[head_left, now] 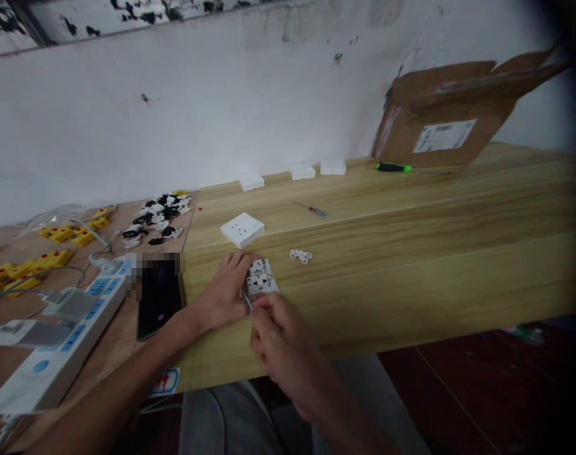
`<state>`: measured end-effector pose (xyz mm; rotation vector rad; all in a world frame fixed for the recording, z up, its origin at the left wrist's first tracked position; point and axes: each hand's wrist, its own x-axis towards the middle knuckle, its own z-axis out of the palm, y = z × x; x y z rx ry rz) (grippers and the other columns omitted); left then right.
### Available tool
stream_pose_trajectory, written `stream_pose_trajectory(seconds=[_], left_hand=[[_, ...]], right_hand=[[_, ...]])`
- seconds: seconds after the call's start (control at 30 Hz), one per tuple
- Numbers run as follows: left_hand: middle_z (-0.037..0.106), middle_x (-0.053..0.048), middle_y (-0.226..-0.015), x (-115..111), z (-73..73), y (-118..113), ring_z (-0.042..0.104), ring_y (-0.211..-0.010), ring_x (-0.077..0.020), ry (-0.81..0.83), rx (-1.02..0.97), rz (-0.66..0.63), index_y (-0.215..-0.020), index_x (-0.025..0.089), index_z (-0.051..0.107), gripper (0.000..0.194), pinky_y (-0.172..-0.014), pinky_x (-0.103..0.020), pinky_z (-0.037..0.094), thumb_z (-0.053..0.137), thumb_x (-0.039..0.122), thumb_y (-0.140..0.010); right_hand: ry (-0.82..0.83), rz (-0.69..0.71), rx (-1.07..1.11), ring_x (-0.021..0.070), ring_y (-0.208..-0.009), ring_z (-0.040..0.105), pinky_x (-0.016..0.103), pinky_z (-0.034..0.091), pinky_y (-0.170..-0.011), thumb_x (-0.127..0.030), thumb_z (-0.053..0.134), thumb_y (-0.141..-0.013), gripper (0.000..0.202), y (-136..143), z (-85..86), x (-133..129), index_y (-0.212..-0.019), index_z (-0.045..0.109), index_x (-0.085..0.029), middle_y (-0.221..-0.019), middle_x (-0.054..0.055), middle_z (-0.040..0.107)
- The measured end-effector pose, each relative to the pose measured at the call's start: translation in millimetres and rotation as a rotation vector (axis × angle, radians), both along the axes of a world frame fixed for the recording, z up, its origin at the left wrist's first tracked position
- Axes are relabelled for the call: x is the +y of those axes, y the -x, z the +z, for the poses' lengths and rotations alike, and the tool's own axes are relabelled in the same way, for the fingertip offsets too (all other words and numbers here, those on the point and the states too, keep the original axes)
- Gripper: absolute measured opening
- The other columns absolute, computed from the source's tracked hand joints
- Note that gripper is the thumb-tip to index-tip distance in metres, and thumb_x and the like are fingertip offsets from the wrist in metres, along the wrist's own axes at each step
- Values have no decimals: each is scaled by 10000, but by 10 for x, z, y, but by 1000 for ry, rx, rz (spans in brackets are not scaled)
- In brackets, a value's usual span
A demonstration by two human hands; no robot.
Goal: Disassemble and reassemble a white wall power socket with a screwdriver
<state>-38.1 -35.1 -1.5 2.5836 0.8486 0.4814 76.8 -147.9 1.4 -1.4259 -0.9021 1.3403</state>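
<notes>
Dim, diffuse light is spread over the counter (411, 253). Far right of the right hand (281, 328), the view is swallowed by blurred black; left of the left hand (227, 287), a patch is pixelated. Fine detail is softened.

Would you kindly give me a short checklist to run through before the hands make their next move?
1. Left hand on white socket piece: ok.
2. Right hand gripping slim tool: ok.
3. Tool tip seated: cannot tell, too small.
4. Loose white part apart from both hands: ok.
5. Phone clear of left forearm: cannot tell, they meet in view.
</notes>
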Motion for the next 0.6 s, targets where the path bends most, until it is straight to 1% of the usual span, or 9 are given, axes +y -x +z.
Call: stream_pose_trajectory(seconds=[0.1,0.2,0.27,0.37,0.47,0.6], left_hand=[[503,-115,-1260,6,-15,10,446,-1161,-305,-4,-20,8,-1304,185,450,562,-1010,-469,382,646,265,-783],[504,-124,-1257,-5,-7,9,446,-1160,-315,9,-7,24,-1321,173,447,583,-1005,-485,386,659,400,-828],[507,-132,-1248,-16,5,7,450,-1153,-320,15,11,31,-1325,162,445,606,-999,-499,387,651,463,-841],[507,-134,-1249,-22,8,5,449,-1154,-317,10,24,40,-1329,160,443,602,-1000,-501,384,639,478,-856],[504,-124,-1253,-15,-8,4,445,-1160,-310,-2,25,46,-1340,178,433,602,-1003,-489,387,636,482,-861],[499,-117,-1255,-12,-16,4,449,-1155,-305,-1,29,47,-1343,191,430,610,-1000,-482,395,647,484,-855]], right_hand=[[-70,-29,-237,110,-436,418,216,305,-447,-282,417,-878,80,-65,20,-73,-866,474,-228,-522,-81,448],[-95,-96,-544,145,-490,507,246,341,-495,-308,428,-889,112,-200,21,-174,-909,505,-229,-560,-50,524],[-129,-123,-733,167,-531,554,259,347,-521,-316,421,-905,140,-251,10,-214,-927,525,-225,-593,-23,573],[-173,-124,-954,183,-568,596,263,332,-540,-254,434,-905,124,-234,-29,-200,-929,549,-216,-621,3,618],[-159,-124,-1043,187,-592,628,261,322,-551,-180,466,-884,103,-189,-63,-147,-919,558,-210,-644,14,650],[-121,-131,-1034,194,-589,633,260,311,-547,-182,454,-912,104,-202,-72,-112,-933,552,-209,-630,17,650]])
